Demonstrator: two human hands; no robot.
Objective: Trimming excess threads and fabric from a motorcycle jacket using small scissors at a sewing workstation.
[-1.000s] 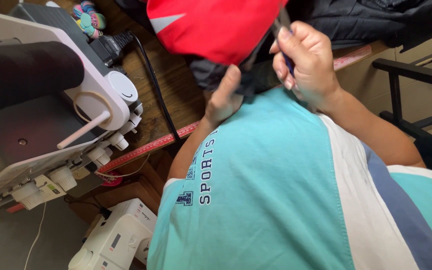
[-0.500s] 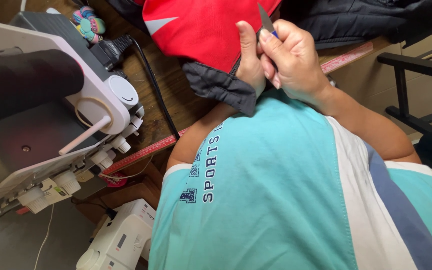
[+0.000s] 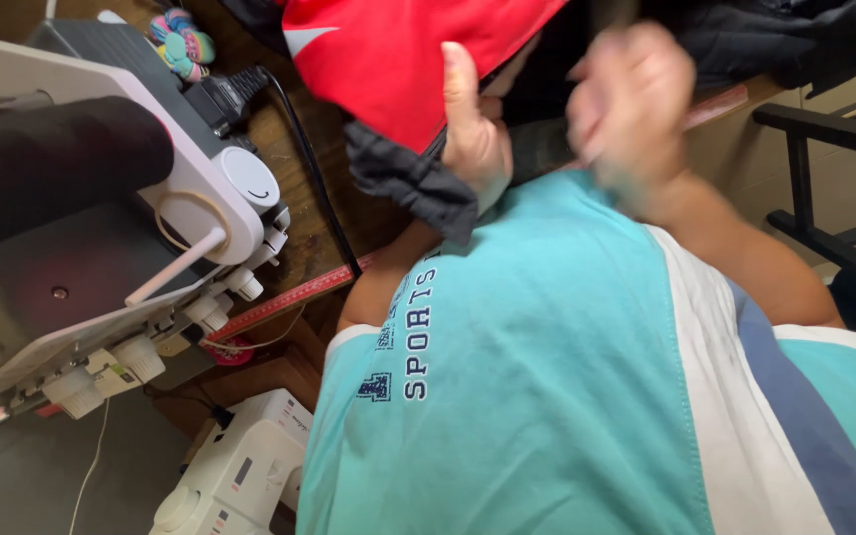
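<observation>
Sewing wkshop: serger (image 3: pixel 101 267), tape measure (image 3: pixel 294 297), fabric.

Short-sleeved turquoise T-shirt (image 3: pixel 547 376), soft knit, w/ broad white band & slate-blue stripe running down the right side. Navy block lettering + small navy emblem printed on left sleeve, white trim at cuff. Forearms, both hands bare.

We see a dark wooden table (image 3: pixel 299 213) bearing a white sewing machine (image 3: pixel 101 228); a 2nd white machine (image 3: pixel 235 476) sits below on the grey floor (image 3: pixel 22 485). A black chair frame (image 3: pixel 824 188) stands at right.
</observation>
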